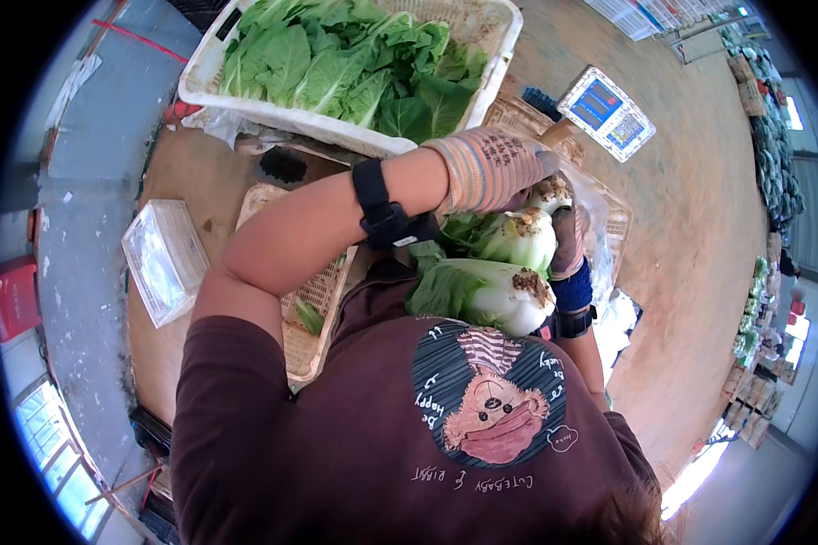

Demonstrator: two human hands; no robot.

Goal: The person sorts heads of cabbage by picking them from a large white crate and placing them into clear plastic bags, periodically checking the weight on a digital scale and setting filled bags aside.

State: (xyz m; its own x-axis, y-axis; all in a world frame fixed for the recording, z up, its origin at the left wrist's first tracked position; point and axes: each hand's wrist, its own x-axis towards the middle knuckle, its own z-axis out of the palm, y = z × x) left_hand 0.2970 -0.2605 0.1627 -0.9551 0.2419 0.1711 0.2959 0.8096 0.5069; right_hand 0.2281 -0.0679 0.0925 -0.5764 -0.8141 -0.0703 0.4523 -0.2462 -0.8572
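Three heads of Chinese cabbage are gathered against my front, their root ends soiled and pointing right. The nearest cabbage head lies against my shirt. Beyond it is a middle cabbage head, and the farthest cabbage head shows only its root end. My left hand, in a striped knit glove with writing on it, reaches across and closes over the farthest head. At the root ends, my gloved right hand grips the same head from the right side. Its fingers are partly hidden behind the cabbages.
A white plastic crate full of leafy cabbages stands ahead. A scale display rises at the right. Below my left arm sits a beige crate with a loose leaf. Farther left, a white basket holds clear plastic on the brown floor.
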